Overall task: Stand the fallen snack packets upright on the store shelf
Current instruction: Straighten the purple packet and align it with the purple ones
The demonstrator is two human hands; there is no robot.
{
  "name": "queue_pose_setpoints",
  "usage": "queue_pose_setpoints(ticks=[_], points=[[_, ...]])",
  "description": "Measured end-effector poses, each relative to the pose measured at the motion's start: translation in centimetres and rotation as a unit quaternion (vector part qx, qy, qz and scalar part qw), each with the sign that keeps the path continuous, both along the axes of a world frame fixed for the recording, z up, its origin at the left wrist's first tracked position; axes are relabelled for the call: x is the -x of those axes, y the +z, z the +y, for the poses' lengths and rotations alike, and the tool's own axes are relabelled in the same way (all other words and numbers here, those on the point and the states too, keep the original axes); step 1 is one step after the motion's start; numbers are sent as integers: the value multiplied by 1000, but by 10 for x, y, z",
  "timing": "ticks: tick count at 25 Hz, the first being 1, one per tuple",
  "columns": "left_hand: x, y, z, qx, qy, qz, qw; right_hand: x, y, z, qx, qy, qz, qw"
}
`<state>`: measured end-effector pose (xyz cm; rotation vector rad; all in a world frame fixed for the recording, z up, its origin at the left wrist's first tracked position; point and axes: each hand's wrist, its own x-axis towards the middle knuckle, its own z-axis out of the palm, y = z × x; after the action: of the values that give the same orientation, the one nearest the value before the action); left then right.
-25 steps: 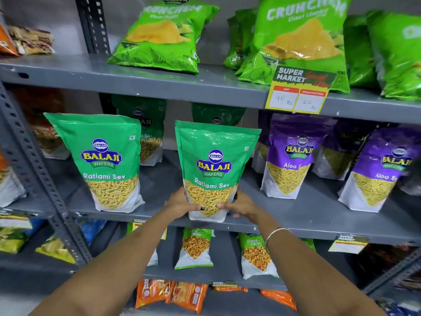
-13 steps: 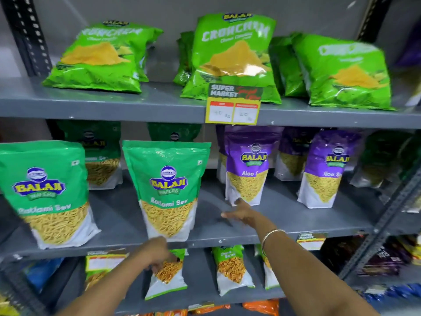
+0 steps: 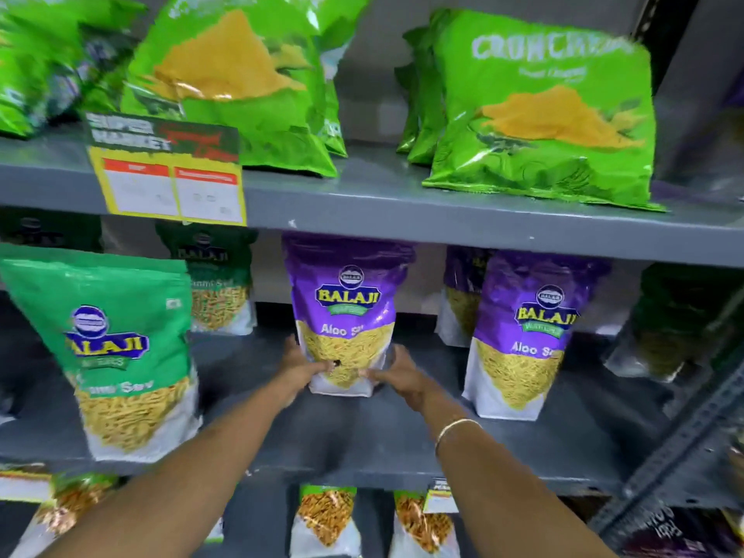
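Note:
A purple Balaji Aloo Sev packet (image 3: 347,304) stands upright in the middle of the grey middle shelf (image 3: 362,441). My left hand (image 3: 300,364) grips its lower left side and my right hand (image 3: 396,370) grips its lower right side. A second purple Aloo Sev packet (image 3: 527,336) stands upright to its right. A green Ratlami Sev packet (image 3: 116,348) stands upright at the left front of the same shelf. More packets stand behind these in shadow.
Bright green Crunchem bags (image 3: 543,110) lean on the upper shelf (image 3: 402,199), which carries a yellow price tag (image 3: 169,183). Small snack packets (image 3: 326,521) stand on the shelf below. A slotted grey upright (image 3: 684,449) runs at the right.
The view has swung right. Both hands left the green Ratlami Sev packet and now hold the purple Aloo Sev packet by its lower sides.

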<state>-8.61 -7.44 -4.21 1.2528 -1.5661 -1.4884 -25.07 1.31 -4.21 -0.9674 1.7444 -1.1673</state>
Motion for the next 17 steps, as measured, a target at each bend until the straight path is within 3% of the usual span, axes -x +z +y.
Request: queue_pose_setpoints(ticks=[4,11,14,17], points=[[0,0,17,6,29,10,1000,0,-15,-2,35,0,-32,999],[-34,5,53,12,-18,-17,1000,-18,-36,24,3,-1,57,998],[-46,6,66,12,-11,-33,999,-15,-56,26,-16,10,65,998],[-52,6,75,23,-5,-55,998,-26,-35,48,-23,6,61,998]])
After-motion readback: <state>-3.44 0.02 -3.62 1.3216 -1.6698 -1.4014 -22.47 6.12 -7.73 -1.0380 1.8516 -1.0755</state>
